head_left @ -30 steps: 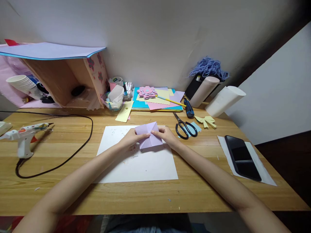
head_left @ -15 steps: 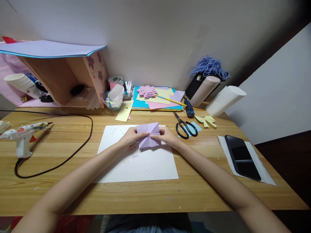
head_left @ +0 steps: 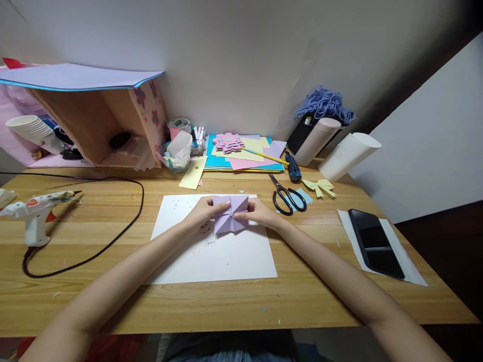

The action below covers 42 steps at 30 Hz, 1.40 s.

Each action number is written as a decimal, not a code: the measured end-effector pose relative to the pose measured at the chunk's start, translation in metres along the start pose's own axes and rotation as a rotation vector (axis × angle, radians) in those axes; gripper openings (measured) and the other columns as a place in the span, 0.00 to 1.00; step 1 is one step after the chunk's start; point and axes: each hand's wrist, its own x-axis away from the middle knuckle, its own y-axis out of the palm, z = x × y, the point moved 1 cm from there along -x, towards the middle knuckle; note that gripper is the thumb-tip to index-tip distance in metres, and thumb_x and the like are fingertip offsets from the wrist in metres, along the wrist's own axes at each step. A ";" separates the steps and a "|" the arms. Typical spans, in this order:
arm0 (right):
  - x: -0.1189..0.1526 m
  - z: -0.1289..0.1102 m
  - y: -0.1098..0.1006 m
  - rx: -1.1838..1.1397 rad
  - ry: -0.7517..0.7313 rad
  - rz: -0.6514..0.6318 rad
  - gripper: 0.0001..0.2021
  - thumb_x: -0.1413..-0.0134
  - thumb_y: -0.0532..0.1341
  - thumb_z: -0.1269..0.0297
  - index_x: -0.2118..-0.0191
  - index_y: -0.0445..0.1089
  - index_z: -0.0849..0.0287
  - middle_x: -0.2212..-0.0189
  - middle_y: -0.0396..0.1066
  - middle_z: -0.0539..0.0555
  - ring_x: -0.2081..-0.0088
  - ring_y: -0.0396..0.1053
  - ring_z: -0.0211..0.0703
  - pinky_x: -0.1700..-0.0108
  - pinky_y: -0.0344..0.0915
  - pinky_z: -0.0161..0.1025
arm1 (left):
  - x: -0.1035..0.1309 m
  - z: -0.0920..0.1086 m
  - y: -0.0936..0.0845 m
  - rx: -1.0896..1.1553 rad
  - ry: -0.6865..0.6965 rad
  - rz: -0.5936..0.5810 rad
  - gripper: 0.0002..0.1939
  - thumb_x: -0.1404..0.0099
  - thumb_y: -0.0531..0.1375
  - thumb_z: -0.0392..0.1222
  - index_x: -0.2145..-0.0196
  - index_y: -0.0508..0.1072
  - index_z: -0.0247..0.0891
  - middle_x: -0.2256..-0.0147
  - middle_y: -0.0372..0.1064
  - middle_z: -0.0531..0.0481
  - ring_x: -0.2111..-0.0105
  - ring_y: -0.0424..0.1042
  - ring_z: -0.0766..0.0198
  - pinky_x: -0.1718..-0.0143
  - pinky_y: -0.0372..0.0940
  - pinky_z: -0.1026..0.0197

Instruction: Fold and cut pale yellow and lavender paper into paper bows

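Observation:
A square of purple paper point(head_left: 231, 225), creased along lines that meet at its middle, is held just above a white sheet point(head_left: 241, 259). My left hand point(head_left: 204, 211) pinches it from the left side, thumb on top near the centre. From the right side, my right hand point(head_left: 258, 212) grips the same paper, its thumb lying close to the middle. The fingers of both hands are partly hidden beneath the paper. Marks of ink show on the white sheet.
Black-handled scissors point(head_left: 287, 196) lie right of my hands, near a yellow paper bow point(head_left: 320, 187). Behind are stacked coloured papers point(head_left: 245, 163) with a pink paper flower point(head_left: 228, 142). A glue gun point(head_left: 37, 213) with its cord is left; a phone point(head_left: 375, 244) is right.
The purple paper has turned slightly and come a little nearer to me, its creased centre showing more plainly. My thumbs have shifted slightly apart on it.

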 end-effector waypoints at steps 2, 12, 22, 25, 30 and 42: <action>0.000 0.000 0.000 0.031 -0.001 -0.010 0.19 0.60 0.68 0.58 0.61 0.73 0.64 0.65 0.75 0.55 0.61 0.70 0.46 0.58 0.65 0.41 | -0.001 0.000 0.000 0.001 0.003 -0.014 0.21 0.50 0.65 0.53 0.66 0.75 0.32 0.68 0.73 0.44 0.72 0.70 0.64 0.71 0.61 0.64; -0.004 0.009 0.002 0.065 -0.063 0.031 0.18 0.57 0.66 0.58 0.61 0.73 0.65 0.65 0.74 0.56 0.63 0.70 0.45 0.60 0.65 0.41 | 0.004 0.004 0.003 -0.083 0.016 0.062 0.22 0.49 0.64 0.55 0.65 0.74 0.33 0.78 0.69 0.50 0.81 0.63 0.68 0.81 0.55 0.67; 0.005 0.003 0.000 0.364 -0.366 0.567 0.14 0.46 0.56 0.66 0.54 0.72 0.56 0.57 0.73 0.55 0.56 0.69 0.46 0.56 0.65 0.42 | -0.006 -0.009 0.003 0.260 0.180 0.166 0.23 0.42 0.56 0.58 0.59 0.69 0.36 0.56 0.68 0.43 0.58 0.69 0.61 0.59 0.64 0.60; 0.010 -0.004 -0.002 0.660 -0.541 0.713 0.19 0.43 0.50 0.72 0.49 0.68 0.51 0.52 0.70 0.52 0.51 0.66 0.45 0.49 0.61 0.44 | -0.004 -0.012 0.010 0.299 0.188 0.197 0.26 0.43 0.57 0.59 0.58 0.68 0.33 0.53 0.65 0.39 0.54 0.66 0.56 0.55 0.63 0.56; 0.014 -0.008 0.006 1.093 -0.595 0.695 0.19 0.43 0.53 0.72 0.48 0.67 0.51 0.48 0.67 0.52 0.54 0.63 0.47 0.51 0.56 0.46 | 0.007 -0.008 0.025 0.396 0.109 -0.136 0.24 0.43 0.59 0.56 0.57 0.71 0.32 0.56 0.69 0.38 0.54 0.66 0.55 0.53 0.61 0.55; 0.046 -0.063 0.026 0.843 -0.862 0.580 0.22 0.47 0.49 0.77 0.50 0.65 0.49 0.60 0.73 0.52 0.58 0.68 0.45 0.58 0.64 0.45 | 0.002 -0.008 0.017 0.385 0.112 0.061 0.26 0.50 0.66 0.46 0.54 0.71 0.33 0.54 0.71 0.40 0.57 0.70 0.55 0.58 0.65 0.57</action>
